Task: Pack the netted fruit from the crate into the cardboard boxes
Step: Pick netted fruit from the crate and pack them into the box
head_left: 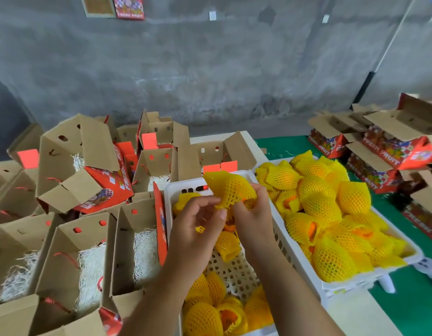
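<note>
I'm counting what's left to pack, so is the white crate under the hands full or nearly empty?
Partly emptied. The white crate shows bare perforated floor mid-way, with netted fruit only at its near end and a few pieces farther back.

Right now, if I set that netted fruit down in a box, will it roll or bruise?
Probably not roll far: the netted fruit looks rounded, but the shredded paper should nest it. Foam mesh likely cushions and grips; both hands hold it easily.

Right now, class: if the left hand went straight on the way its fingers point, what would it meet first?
Probably the netted fruit the left hand already pinches, with the right hand close behind; depth is unclear.
</note>
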`<action>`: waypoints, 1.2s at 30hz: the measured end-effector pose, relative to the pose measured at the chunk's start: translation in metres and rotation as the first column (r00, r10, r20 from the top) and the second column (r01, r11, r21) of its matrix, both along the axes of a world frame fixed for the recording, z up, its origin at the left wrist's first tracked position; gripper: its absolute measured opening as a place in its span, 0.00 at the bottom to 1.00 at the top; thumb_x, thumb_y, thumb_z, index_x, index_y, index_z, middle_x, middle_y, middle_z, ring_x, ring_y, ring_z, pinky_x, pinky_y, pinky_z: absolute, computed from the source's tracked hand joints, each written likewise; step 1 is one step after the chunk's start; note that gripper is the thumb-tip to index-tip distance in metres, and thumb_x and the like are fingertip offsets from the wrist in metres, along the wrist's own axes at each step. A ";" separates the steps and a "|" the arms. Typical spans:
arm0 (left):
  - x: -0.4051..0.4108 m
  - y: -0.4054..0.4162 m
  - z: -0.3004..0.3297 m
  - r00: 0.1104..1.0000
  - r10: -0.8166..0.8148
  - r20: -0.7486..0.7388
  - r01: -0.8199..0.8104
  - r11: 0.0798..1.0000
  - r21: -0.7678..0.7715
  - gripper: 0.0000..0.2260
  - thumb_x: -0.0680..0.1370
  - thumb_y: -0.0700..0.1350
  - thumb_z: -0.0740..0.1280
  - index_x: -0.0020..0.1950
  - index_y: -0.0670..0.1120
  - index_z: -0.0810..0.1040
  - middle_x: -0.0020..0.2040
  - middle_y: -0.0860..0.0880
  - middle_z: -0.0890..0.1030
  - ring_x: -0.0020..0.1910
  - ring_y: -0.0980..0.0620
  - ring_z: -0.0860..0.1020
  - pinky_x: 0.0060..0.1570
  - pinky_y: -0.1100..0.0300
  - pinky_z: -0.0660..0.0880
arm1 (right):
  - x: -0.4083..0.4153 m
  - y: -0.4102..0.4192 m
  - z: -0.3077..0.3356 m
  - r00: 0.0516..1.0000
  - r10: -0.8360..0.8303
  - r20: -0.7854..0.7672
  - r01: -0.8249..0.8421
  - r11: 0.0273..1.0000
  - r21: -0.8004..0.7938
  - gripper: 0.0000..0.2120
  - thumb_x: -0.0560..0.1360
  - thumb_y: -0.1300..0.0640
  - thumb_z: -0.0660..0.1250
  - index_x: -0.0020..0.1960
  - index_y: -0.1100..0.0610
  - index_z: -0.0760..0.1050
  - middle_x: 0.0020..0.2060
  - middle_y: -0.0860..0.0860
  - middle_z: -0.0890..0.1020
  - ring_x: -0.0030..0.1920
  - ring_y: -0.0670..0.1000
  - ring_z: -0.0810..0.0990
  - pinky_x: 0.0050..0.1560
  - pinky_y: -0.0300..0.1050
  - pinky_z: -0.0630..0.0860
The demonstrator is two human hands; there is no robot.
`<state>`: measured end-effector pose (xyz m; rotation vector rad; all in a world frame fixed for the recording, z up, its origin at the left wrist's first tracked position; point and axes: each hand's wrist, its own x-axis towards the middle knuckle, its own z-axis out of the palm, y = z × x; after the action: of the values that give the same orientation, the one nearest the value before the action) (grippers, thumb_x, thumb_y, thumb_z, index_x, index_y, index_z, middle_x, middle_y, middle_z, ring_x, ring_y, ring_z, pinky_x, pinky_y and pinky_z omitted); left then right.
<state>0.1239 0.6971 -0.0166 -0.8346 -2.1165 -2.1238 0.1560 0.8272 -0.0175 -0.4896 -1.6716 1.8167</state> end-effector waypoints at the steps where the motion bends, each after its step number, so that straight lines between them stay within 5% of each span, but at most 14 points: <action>1: 0.002 0.001 0.001 0.991 -0.002 0.131 -0.008 0.997 0.078 0.13 0.75 0.61 0.70 0.57 0.60 0.80 0.51 0.53 0.83 0.51 0.54 0.82 0.50 0.64 0.77 | 0.002 -0.002 0.001 1.000 0.026 -0.001 -0.026 1.000 -0.009 0.15 0.73 0.62 0.68 0.56 0.48 0.74 0.39 0.53 0.82 0.34 0.51 0.80 0.34 0.48 0.78; 4: 0.000 0.007 0.000 0.797 -0.254 0.548 0.070 0.940 0.334 0.32 0.72 0.69 0.71 0.72 0.55 0.74 0.65 0.51 0.83 0.64 0.48 0.82 0.64 0.46 0.76 | 0.005 -0.006 0.000 0.992 0.122 0.045 -0.127 0.984 0.123 0.18 0.75 0.62 0.68 0.61 0.46 0.76 0.43 0.54 0.84 0.41 0.59 0.83 0.42 0.57 0.84; 6: -0.003 0.010 -0.001 0.705 -0.350 0.617 0.143 0.922 0.360 0.35 0.73 0.67 0.71 0.76 0.53 0.72 0.68 0.49 0.81 0.67 0.47 0.80 0.70 0.42 0.72 | 0.007 -0.009 -0.002 0.977 0.193 0.096 -0.211 0.947 0.243 0.22 0.74 0.61 0.68 0.65 0.44 0.76 0.46 0.52 0.85 0.45 0.56 0.84 0.48 0.59 0.83; 10: -0.019 0.007 -0.015 0.731 -0.232 0.642 0.029 0.950 0.310 0.28 0.74 0.56 0.77 0.71 0.52 0.76 0.63 0.48 0.84 0.63 0.47 0.83 0.60 0.47 0.80 | 0.005 -0.007 -0.017 0.895 0.369 0.250 -0.431 0.861 0.271 0.31 0.72 0.52 0.66 0.74 0.36 0.68 0.58 0.53 0.82 0.60 0.56 0.80 0.62 0.63 0.78; 13: -0.030 0.000 -0.040 0.724 -0.191 0.663 0.008 0.963 0.268 0.27 0.73 0.58 0.78 0.70 0.54 0.77 0.62 0.49 0.85 0.60 0.48 0.84 0.53 0.50 0.82 | 0.003 0.001 -0.037 0.791 0.506 0.345 -0.587 0.787 0.190 0.36 0.73 0.49 0.66 0.78 0.35 0.60 0.67 0.45 0.78 0.67 0.48 0.77 0.66 0.57 0.76; 17: -0.032 -0.016 -0.093 0.939 0.145 0.312 -0.046 0.952 -0.303 0.31 0.70 0.67 0.75 0.70 0.63 0.70 0.60 0.60 0.80 0.57 0.58 0.81 0.50 0.61 0.79 | 0.000 0.009 -0.072 0.756 0.461 0.465 -0.554 0.829 0.079 0.31 0.72 0.44 0.65 0.75 0.35 0.64 0.67 0.40 0.74 0.55 0.35 0.80 0.46 0.36 0.81; 21: -0.029 -0.030 -0.134 0.996 -0.041 -0.083 -0.029 0.707 -0.706 0.30 0.72 0.70 0.69 0.70 0.71 0.60 0.62 0.74 0.67 0.57 0.72 0.69 0.49 0.71 0.70 | -0.004 0.026 -0.118 0.676 0.354 0.646 -0.532 0.841 0.096 0.22 0.79 0.50 0.65 0.72 0.44 0.68 0.65 0.46 0.75 0.56 0.45 0.79 0.51 0.44 0.78; 26: -0.044 -0.024 -0.136 0.968 -0.183 -0.174 -0.044 0.555 -0.830 0.32 0.75 0.71 0.63 0.74 0.61 0.60 0.68 0.60 0.73 0.59 0.55 0.78 0.55 0.56 0.77 | -0.027 0.056 -0.164 0.474 0.172 0.864 -0.604 0.777 0.176 0.36 0.80 0.52 0.66 0.81 0.52 0.53 0.76 0.55 0.61 0.68 0.61 0.72 0.62 0.54 0.74; 30: -0.046 -0.023 -0.137 0.976 -0.141 -0.164 -0.077 0.482 -0.873 0.32 0.74 0.73 0.60 0.74 0.63 0.56 0.68 0.61 0.72 0.58 0.54 0.78 0.57 0.56 0.77 | -0.039 0.079 -0.192 0.435 -0.030 0.900 -0.612 0.723 0.320 0.43 0.80 0.57 0.65 0.83 0.50 0.40 0.82 0.46 0.40 0.78 0.64 0.58 0.73 0.61 0.65; 34: -0.046 -0.023 -0.142 0.972 -0.112 -0.206 -0.123 0.505 -0.854 0.32 0.74 0.72 0.63 0.73 0.61 0.60 0.66 0.59 0.75 0.57 0.54 0.79 0.55 0.58 0.76 | -0.041 0.086 -0.207 0.390 -0.331 0.860 -0.669 0.539 0.511 0.50 0.77 0.53 0.70 0.83 0.50 0.35 0.78 0.53 0.56 0.71 0.60 0.63 0.71 0.55 0.66; 36: -0.046 -0.023 -0.144 0.967 -0.121 -0.225 -0.138 0.493 -0.859 0.31 0.74 0.71 0.63 0.73 0.60 0.62 0.65 0.58 0.76 0.56 0.52 0.80 0.54 0.57 0.76 | -0.040 0.083 -0.212 0.341 -0.430 0.836 -0.693 0.486 0.532 0.47 0.77 0.51 0.70 0.83 0.50 0.40 0.73 0.55 0.59 0.70 0.59 0.62 0.72 0.53 0.62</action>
<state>0.0778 0.6745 -0.1602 -1.0288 -2.9626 -0.6597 0.1163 0.9105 -0.2294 -1.0060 -3.2537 0.2050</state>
